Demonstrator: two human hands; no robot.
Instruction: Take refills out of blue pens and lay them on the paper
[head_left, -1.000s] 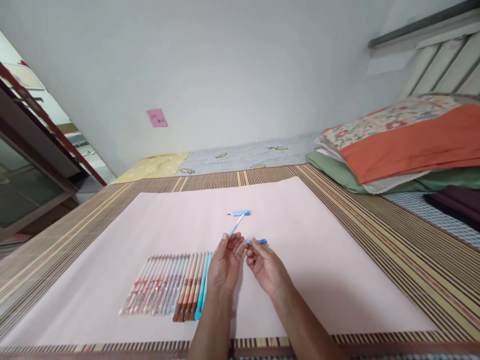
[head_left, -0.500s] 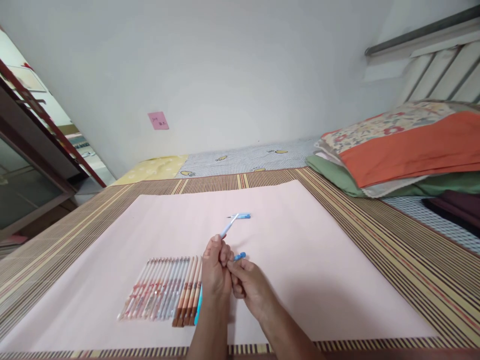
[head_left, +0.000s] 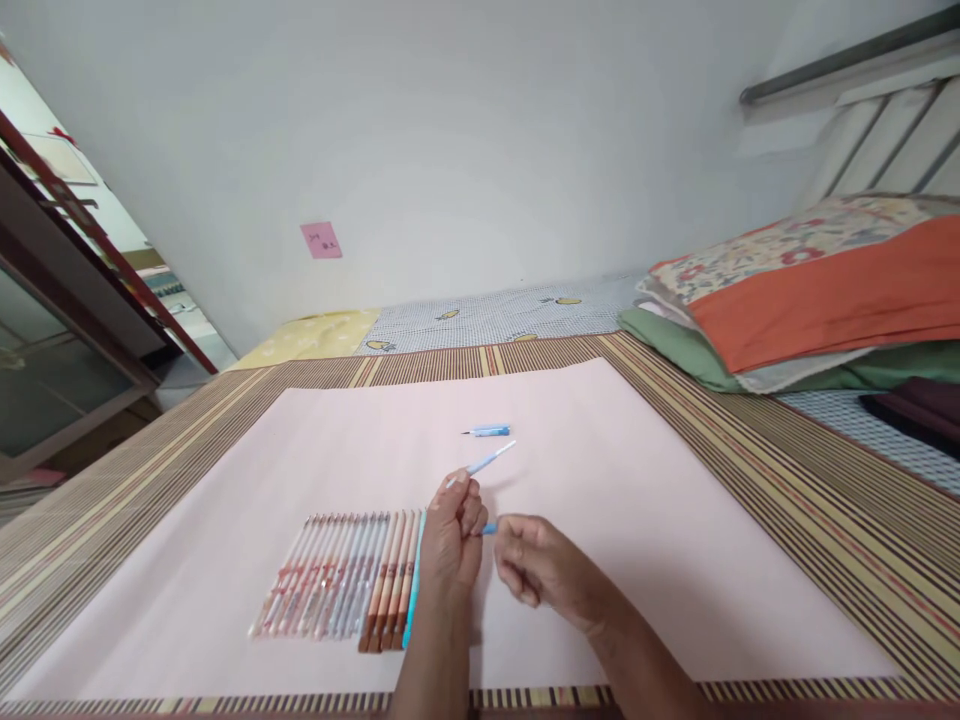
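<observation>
My left hand (head_left: pixel 454 530) is closed round a slim pale-blue pen (head_left: pixel 491 457), whose white end points up and to the right. My right hand (head_left: pixel 544 560) is just right of it, with its fingers curled and pinched together; whatever they may hold is hidden. Between the hands a short blue piece (head_left: pixel 489 528) shows, its ends covered, and I cannot tell which hand grips it. Beyond the hands lies a blue pen part (head_left: pixel 489 431) with a thin dark tip pointing left. Left of my left wrist, several pens (head_left: pixel 322 575) lie side by side in a row.
The pens lie on a large pale pink sheet (head_left: pixel 637 500) spread over a striped mat (head_left: pixel 750 480). Brown-ended pens (head_left: pixel 384 600) and a turquoise one (head_left: pixel 411 605) form the row's right end. Folded bedding (head_left: pixel 825 310) is piled at the right. A pink note (head_left: pixel 321 240) sticks to the wall.
My right hand has moved right, away from my left hand, and its fingers have curled. The pen in my left hand has tilted further to the right. The view has shifted slightly.
</observation>
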